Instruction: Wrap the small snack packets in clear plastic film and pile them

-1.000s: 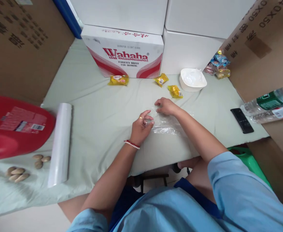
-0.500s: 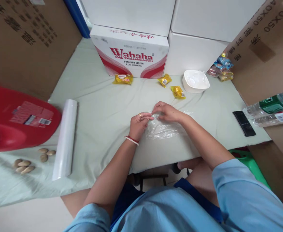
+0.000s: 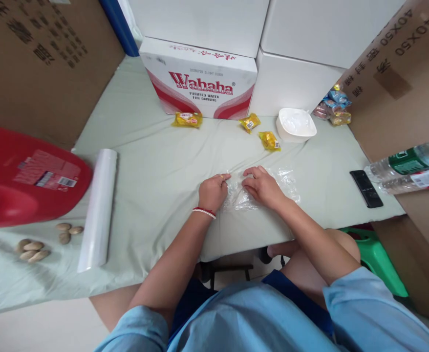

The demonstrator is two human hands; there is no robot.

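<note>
Just crinkly clear film [image 3: 273, 183] under hands [image 3: 262, 187]

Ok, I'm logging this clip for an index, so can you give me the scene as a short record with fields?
setting: table covered with a pale green cloth, boxes around it
left hand: fingers closed on the edge of a clear plastic film sheet
right hand: pressing on the same sheet
left side: cling film roll, red jug, nuts
far side: Wahaha box, three yellow snack packets, white bowl
right side: black phone, water bottles
</note>
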